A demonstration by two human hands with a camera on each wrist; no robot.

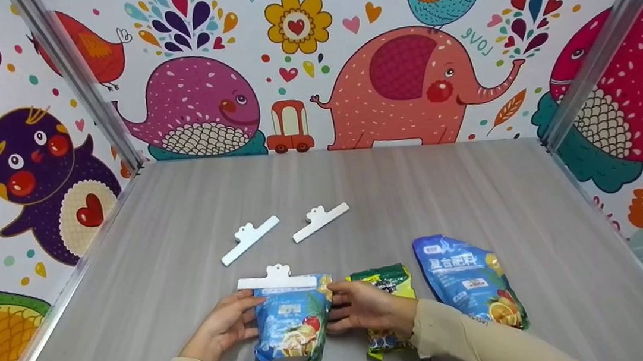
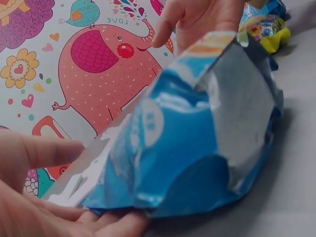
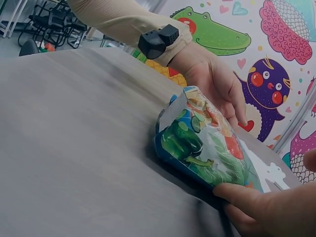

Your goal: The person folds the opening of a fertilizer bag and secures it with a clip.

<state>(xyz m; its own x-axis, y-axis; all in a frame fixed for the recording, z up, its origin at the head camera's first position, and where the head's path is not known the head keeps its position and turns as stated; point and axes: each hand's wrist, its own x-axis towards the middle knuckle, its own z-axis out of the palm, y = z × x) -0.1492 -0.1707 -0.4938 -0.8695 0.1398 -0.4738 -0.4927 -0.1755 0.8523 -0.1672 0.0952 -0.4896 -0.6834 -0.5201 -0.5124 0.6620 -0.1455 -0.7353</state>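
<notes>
A blue fertilizer pouch [image 1: 291, 321] with fruit and vegetable pictures lies on the table between both hands. Across its top edge is a long white bag clip [image 1: 277, 277]. My left hand [image 1: 223, 328] rests along the pouch's left side, its fingers [image 2: 116, 223] at the lower edge and its thumb lifted away. On the opposite side, my right hand [image 1: 370, 307] touches the edge with extended fingers [image 3: 242, 197]. The silvery bottom of the pouch [image 2: 239, 113] faces the left wrist camera.
Two more white clips, a left one [image 1: 250, 240] and a right one [image 1: 321, 222], lie farther back on the table [image 1: 182, 219]. A green and yellow packet [image 1: 401, 283] is partly under the right forearm. Another blue pouch [image 1: 457, 274] lies right of it. Patterned panels surround the table.
</notes>
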